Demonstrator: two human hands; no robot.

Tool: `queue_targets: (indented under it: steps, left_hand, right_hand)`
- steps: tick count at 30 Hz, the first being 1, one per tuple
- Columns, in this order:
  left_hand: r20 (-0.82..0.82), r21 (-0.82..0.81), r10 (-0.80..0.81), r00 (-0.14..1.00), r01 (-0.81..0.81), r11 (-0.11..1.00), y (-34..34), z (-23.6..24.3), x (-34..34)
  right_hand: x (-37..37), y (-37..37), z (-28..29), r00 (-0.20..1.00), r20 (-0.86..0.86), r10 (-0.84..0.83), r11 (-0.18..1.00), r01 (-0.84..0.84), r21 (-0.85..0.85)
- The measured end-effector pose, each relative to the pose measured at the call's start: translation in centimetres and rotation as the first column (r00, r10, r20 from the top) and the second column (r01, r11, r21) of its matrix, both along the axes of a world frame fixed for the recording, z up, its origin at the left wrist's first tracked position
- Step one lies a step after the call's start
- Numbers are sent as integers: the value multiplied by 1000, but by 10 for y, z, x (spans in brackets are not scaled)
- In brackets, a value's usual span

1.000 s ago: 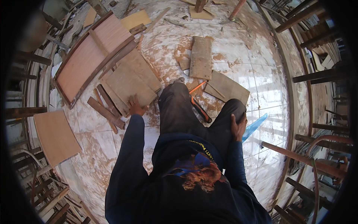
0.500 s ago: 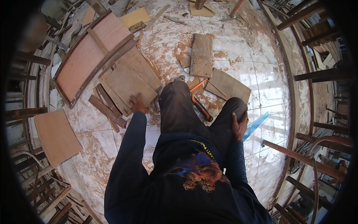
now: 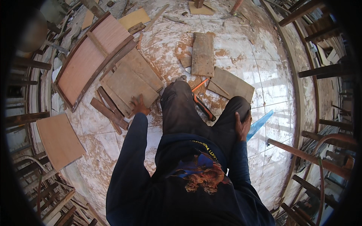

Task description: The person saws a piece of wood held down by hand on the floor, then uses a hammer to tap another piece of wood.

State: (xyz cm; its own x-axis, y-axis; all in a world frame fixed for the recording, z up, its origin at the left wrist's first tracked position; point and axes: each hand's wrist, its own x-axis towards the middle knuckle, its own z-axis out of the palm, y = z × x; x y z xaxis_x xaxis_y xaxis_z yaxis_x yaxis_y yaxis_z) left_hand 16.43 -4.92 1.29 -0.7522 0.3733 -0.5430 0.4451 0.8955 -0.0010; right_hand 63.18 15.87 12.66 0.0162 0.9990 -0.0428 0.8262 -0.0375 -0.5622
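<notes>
My left hand (image 3: 140,107) rests with fingers spread on a stack of worn brown boards (image 3: 126,79) beside my left knee. My right hand (image 3: 243,126) is curled against the outer side of my bent right knee (image 3: 238,107). Between my legs lies an orange-and-black hand tool (image 3: 204,107), its far end beside a thin stick (image 3: 219,87) and a grey-brown board (image 3: 237,86). A narrower wooden board (image 3: 202,54) lies farther forward on the tiled floor. A blue translucent piece (image 3: 260,122) is just right of my right hand.
A curved pink plywood panel with a dark frame (image 3: 85,71) lies at upper left, short slats (image 3: 106,113) beside the stack, a plywood sheet (image 3: 60,141) at left. A rusty pipe (image 3: 288,150) is at right. Stacked timber and posts line both edges, with coiled wire (image 3: 315,147) at right.
My left hand has shifted slightly, its fingers more raised and spread on the boards. My right knee and the hand on it have moved a little forward.
</notes>
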Motion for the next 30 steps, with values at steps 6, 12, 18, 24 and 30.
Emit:
queue_targets:
  steps: [6,12,18,24,30]
  left_hand:
    - [-4,-1,-9,1000,9,1000,-5,-10,-8]
    - [20,28,18,1000,-18,999,0,-6,-6]
    - [-44,73,57,997,-54,996,-4,-2,11]
    - [-171,139,-38,985,62,988,-9,-13,11]
    - [-70,40,-170,983,173,984,6,35,-12]
  right_hand:
    - [-1,0,2,1000,-19,3,1000,-4,-10]
    - [6,6,9,999,-29,43,999,-42,15]
    - [39,30,20,861,-506,-43,982,-56,-179]
    - [72,82,-50,914,-333,231,907,-326,-268]
    - [11,69,-132,835,-200,512,718,-544,-434]
